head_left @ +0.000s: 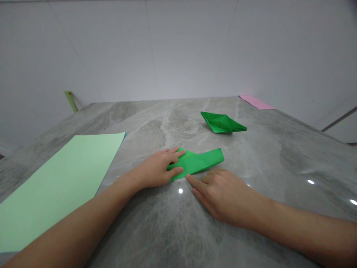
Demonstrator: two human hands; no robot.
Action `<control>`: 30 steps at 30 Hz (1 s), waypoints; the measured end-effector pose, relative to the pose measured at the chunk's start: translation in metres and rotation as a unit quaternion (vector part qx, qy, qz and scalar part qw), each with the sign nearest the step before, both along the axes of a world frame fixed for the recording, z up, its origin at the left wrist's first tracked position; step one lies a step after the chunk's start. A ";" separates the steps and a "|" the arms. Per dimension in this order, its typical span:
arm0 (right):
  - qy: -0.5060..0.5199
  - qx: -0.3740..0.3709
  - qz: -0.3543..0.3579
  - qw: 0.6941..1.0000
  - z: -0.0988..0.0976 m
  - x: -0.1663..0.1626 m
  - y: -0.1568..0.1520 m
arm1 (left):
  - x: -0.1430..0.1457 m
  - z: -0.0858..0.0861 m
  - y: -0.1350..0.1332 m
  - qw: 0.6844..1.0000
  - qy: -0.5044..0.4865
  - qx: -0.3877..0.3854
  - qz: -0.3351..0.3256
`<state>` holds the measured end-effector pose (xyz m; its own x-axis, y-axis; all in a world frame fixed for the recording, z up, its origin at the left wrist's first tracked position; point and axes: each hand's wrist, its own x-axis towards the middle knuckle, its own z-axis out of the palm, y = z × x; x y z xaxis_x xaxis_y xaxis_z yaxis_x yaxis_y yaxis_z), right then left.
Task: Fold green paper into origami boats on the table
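Observation:
A folded strip of bright green paper (199, 162) lies on the grey marbled table in front of me, with a pointed flap at its left end. My left hand (160, 167) rests on that left end, fingers spread and pressing the paper flat. From the right, my right hand (220, 193) touches the near edge with an outstretched index fingertip. Its thumb is apart below, and the other fingers are partly curled and partly hidden. Beyond the strip sits a folded green paper boat (223, 123), touched by neither hand.
A large pale green sheet (64, 178) lies at the left, with a blue edge showing beneath it. Pink paper (256, 102) is at the far right corner. A light green strip (71, 101) stands by the far left table edge. A white wall (178, 48) rises behind.

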<state>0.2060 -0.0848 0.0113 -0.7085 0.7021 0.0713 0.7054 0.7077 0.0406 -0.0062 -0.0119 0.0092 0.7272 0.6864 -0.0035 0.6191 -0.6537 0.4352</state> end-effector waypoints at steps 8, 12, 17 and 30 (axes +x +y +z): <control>0.015 -0.005 0.001 1.000 -0.003 0.001 -0.001 | 0.003 0.001 0.000 1.000 0.000 0.004 0.008; 0.024 -0.025 -0.031 0.999 0.001 -0.002 0.000 | 0.003 0.001 0.000 1.000 0.007 0.000 0.008; 0.023 -0.036 -0.047 0.998 0.004 -0.004 -0.001 | 0.002 -0.001 0.000 1.000 0.008 -0.009 0.010; -0.012 -0.012 -0.093 0.996 0.009 0.001 -0.002 | -0.001 0.002 0.001 1.000 0.022 -0.009 0.000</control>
<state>0.2073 -0.0868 0.0206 -0.5673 0.8226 0.0383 0.8234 0.5659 0.0431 -0.0069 -0.0107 0.0108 0.7264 0.6856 -0.0474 0.6374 -0.6463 0.4195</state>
